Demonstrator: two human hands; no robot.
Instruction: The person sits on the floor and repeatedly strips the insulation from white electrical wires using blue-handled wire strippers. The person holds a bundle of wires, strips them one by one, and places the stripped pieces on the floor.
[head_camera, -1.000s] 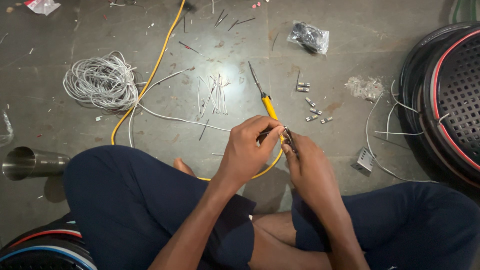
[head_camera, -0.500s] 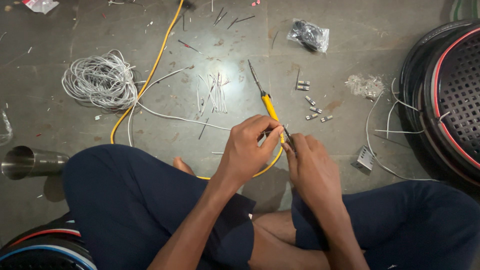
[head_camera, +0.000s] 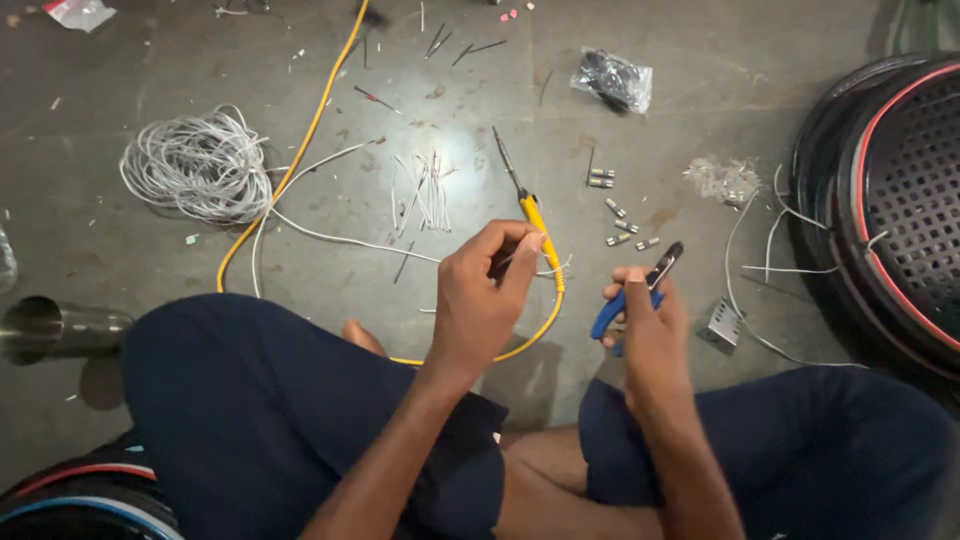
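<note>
blue-handled pliers (head_camera: 628, 300) sit gripped in the right hand (head_camera: 648, 325), jaws up and away from the wire. left hand (head_camera: 485, 295) is closed, pinching a thin white wire (head_camera: 552, 270) just beside a yellow cable (head_camera: 300, 150). better to keep the wire end steady and taut before the pliers meet it.

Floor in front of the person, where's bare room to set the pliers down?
Bare floor lies below the white wire coil, left of the yellow cable. Another patch sits between the bagged parts and the black basket. It is crowded around the screwdriver, cut wire pieces and small connectors.
</note>
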